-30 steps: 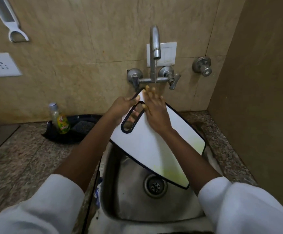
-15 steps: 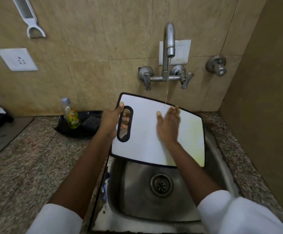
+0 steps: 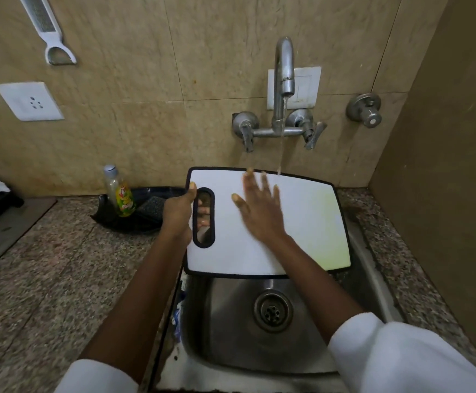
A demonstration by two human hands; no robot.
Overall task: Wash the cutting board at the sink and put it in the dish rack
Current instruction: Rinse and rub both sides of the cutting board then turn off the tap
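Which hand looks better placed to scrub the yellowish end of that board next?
Probably the right hand: it lies open and flat on the cutting board, beside the yellowish patch. The left hand is busy gripping the handle end.

The cutting board (image 3: 302,222) at the centre of the frame looks like smooth white plastic with a matt face and a dark rim, tinged faintly yellow-green toward its right side. Below it, the sink (image 3: 231,336) is brushed steel, dully glossy. The tap (image 3: 283,80) at upper centre is polished metal, somewhat tarnished. The countertop (image 3: 47,279) at lower left is speckled granite, and the wall tiles (image 3: 146,80) behind are smooth, beige and softly sheened. The sleeves (image 3: 401,361) at the bottom are plain white cloth.
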